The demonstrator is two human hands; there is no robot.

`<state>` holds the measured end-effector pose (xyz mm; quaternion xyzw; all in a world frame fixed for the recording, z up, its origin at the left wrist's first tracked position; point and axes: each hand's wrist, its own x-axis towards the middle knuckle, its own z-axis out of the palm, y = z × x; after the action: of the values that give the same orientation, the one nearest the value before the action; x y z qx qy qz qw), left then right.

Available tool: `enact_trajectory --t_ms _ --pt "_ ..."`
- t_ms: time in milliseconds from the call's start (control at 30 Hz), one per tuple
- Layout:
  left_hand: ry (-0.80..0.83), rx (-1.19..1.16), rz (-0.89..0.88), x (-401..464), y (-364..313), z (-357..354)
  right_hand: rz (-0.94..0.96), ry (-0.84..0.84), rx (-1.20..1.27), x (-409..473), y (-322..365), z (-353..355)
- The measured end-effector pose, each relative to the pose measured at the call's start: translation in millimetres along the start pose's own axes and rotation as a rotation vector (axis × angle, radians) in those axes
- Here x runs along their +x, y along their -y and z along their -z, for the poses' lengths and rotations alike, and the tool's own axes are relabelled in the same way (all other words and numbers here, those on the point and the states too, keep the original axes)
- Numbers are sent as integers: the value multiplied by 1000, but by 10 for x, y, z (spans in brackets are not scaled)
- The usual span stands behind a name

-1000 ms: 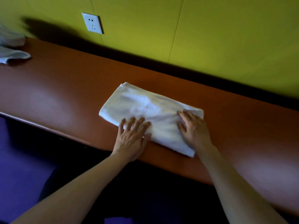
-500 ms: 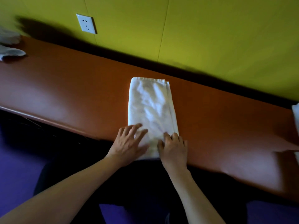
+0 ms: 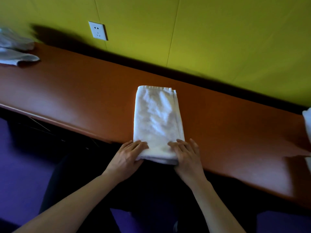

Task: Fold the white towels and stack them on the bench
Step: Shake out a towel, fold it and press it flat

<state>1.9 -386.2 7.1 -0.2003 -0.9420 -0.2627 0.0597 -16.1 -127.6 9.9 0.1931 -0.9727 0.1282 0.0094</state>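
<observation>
A folded white towel [image 3: 158,118] lies lengthwise across the orange-brown bench [image 3: 75,98], with its near end at the bench's front edge. My left hand [image 3: 127,157] grips the near left corner, fingers on top of the cloth. My right hand [image 3: 186,155] grips the near right corner the same way. The near end looks slightly lifted between both hands.
Crumpled white towels [image 3: 16,54] lie at the bench's far left end. Another white towel [image 3: 308,125] shows at the right frame edge. A yellow-green wall with a power outlet [image 3: 98,30] runs behind the bench. Purple floor lies below the front edge.
The towel turned from diagonal to lengthwise across the bench. Both hands slid from resting on top of it to gripping its near corners at the front edge.
</observation>
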Motion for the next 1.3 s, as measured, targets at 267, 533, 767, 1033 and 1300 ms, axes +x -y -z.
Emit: enact_trajectory --t_ms 267,533,767,1033,1300 --pt "-207 -302 443 -158 -204 460 -209 2 740 -122 158 664" --pt "-241 -418 615 169 -69 524 -329 -212 944 119 258 661" --pt "-202 -577 673 790 204 656 -335 -362 755 978 157 451" --pt "-212 -364 634 1057 469 469 -494 -266 878 1521 75 316" --pt "-130 -235 798 849 502 301 -614 -252 452 1160 -54 37"
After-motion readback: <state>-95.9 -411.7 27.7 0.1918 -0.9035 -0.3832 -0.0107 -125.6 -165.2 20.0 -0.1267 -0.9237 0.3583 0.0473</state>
